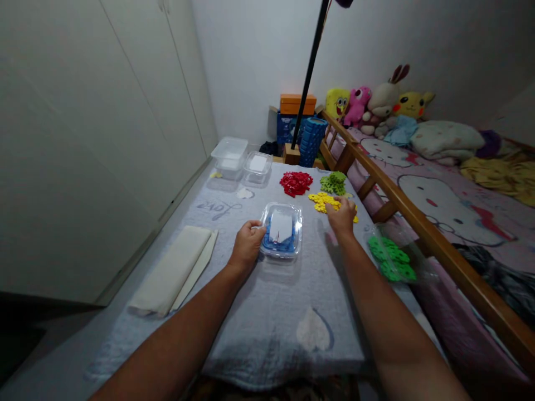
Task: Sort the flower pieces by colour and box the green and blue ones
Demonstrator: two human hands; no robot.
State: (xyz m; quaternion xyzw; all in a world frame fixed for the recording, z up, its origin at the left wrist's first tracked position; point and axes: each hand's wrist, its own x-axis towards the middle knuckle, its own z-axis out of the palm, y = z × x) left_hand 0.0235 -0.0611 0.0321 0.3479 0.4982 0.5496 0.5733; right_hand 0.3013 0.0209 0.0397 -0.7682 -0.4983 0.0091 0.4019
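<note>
My left hand (247, 245) grips the left edge of a clear plastic box (297, 228), thumb on top of its rim. Inside the box lie blue pieces (285, 245) under a white paper label (281, 225). To the right, my right hand (343, 216) is down in a spread of flat yellow flower-shaped plastic pieces (320, 200), its fingers curled around some of them. The exact number in its grasp is hidden. Just behind are a heap of red pieces (296, 182) and a heap of light green pieces (333, 182).
An open clear box with green pieces (390, 259) sits at the table's right edge, beside a wooden bed rail (401, 192). Two clear containers (229, 150) stand at the back left. A folded cream cloth (173, 270) lies at left. A black pole (310, 72) rises behind the table.
</note>
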